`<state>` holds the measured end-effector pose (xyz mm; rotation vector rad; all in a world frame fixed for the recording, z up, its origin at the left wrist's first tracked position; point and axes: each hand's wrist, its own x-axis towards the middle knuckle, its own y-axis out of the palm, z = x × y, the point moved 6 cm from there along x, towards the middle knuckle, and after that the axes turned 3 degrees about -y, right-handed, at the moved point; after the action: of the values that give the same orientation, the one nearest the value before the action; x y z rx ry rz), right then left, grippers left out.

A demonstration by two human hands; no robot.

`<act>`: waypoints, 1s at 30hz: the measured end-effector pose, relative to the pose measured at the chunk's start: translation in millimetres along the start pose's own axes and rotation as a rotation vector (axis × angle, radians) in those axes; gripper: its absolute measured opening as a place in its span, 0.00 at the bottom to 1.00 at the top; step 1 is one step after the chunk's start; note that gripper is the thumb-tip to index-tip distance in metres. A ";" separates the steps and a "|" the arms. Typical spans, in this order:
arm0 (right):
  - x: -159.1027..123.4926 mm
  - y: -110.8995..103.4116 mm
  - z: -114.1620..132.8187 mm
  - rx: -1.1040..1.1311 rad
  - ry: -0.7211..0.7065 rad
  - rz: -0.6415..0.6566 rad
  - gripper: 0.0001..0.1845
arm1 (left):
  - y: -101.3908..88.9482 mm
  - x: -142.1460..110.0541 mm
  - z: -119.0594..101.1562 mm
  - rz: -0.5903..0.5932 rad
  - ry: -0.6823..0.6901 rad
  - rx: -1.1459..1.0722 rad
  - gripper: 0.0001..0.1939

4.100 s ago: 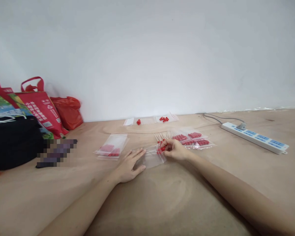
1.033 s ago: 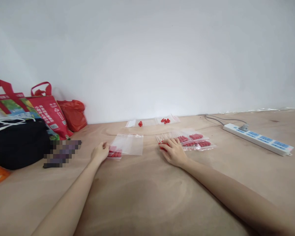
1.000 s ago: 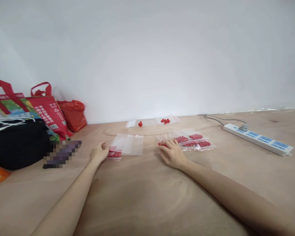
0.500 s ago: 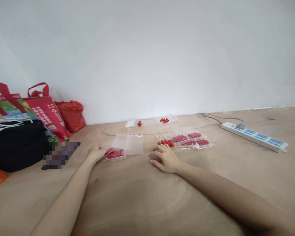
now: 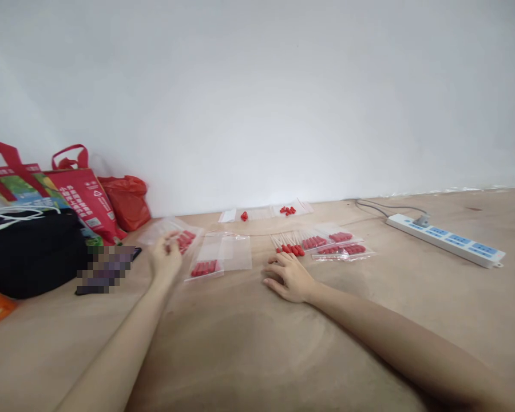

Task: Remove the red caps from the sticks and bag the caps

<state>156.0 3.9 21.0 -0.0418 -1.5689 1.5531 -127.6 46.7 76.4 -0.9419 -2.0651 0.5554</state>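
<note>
A person's two bare hands work above a pale wooden table (image 5: pixel 257 349) that stands against a white wall (image 5: pixel 257 103). On the left, the left hand (image 5: pixel 165 257), slightly blurred, pinches a lifted clear bag (image 5: pixel 186 240) with red pieces inside, its far end spreading past the fingers. On the right, the right hand (image 5: pixel 289 279) lies palm down, fingers loosely spread, grasping nothing visible. Its fingertips are just beside a row of red-tipped sticks (image 5: pixel 292 250); whether they touch, I cannot tell.

Between the hands, a flat clear bag with red pieces (image 5: pixel 203 268) overlaps a plain translucent bag (image 5: pixel 237 253). To the right of the sticks lie more filled bags (image 5: pixel 342 250), partly overlapping. On the far side, by the wall, small red pieces (image 5: pixel 288 210) rest on clear bags.

At far left are a red shopping bag (image 5: pixel 79 194), a red plastic bag (image 5: pixel 126 200) and a black bag (image 5: pixel 34 252). A white power strip (image 5: pixel 446 240) lies at right.
</note>
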 end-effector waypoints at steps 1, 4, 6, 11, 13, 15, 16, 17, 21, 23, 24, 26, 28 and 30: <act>-0.2 -0.2 -0.4 -0.005 0.003 -0.001 0.11 | 13.6 -9.9 -9.9 0.071 0.013 -0.042 0.14; -1.5 -2.6 -4.1 -0.030 0.032 -0.025 0.12 | 59.2 -47.8 -38.2 0.313 0.068 -0.163 0.14; -2.6 -5.0 -7.8 -0.044 0.065 -0.049 0.15 | 79.6 -71.4 -50.9 0.373 0.098 -0.191 0.14; -2.9 -6.2 -9.5 -0.064 0.038 -0.060 0.14 | 98.1 -104.2 -64.6 0.474 0.166 -0.216 0.16; -2.3 -4.8 -7.5 -0.080 -0.009 -0.053 0.07 | 94.7 -108.8 -67.5 0.506 0.215 -0.196 0.18; -2.0 -3.7 -7.6 -0.099 -0.030 -0.053 0.05 | 85.3 -110.5 -71.5 0.477 0.306 -0.147 0.22; -1.9 -3.4 -8.5 -0.105 -0.030 -0.057 0.07 | 79.2 -111.1 -74.4 0.444 0.372 -0.123 0.25; -1.9 -3.1 -9.8 -0.106 -0.026 -0.061 0.07 | 73.2 -111.9 -77.8 0.410 0.449 -0.108 0.26; -2.8 -0.7 -15.2 -0.052 -0.027 -0.048 0.09 | 61.3 -120.2 -90.9 0.429 0.742 -0.170 0.13; -3.5 -0.2 -17.3 -0.025 -0.026 -0.045 0.10 | 61.3 -123.4 -94.4 0.475 0.805 -0.224 0.07; -3.8 -0.6 -18.1 -0.019 -0.022 -0.050 0.10 | 61.7 -124.3 -95.8 0.487 0.818 -0.248 0.07; -4.2 -2.0 -19.0 -0.021 -0.008 -0.063 0.09 | 62.7 -124.7 -98.1 0.491 0.819 -0.281 0.09; -4.1 -3.9 -18.6 -0.037 0.009 -0.079 0.08 | 64.1 -123.2 -98.9 0.486 0.782 -0.299 0.09; -3.3 -5.9 -16.4 -0.057 0.006 -0.095 0.06 | 67.0 -120.3 -97.0 0.498 0.701 -0.304 0.08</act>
<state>171.0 13.5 20.8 -0.0030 -1.5872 1.4333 29.1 2.0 34.0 -1.5825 -1.2960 0.1097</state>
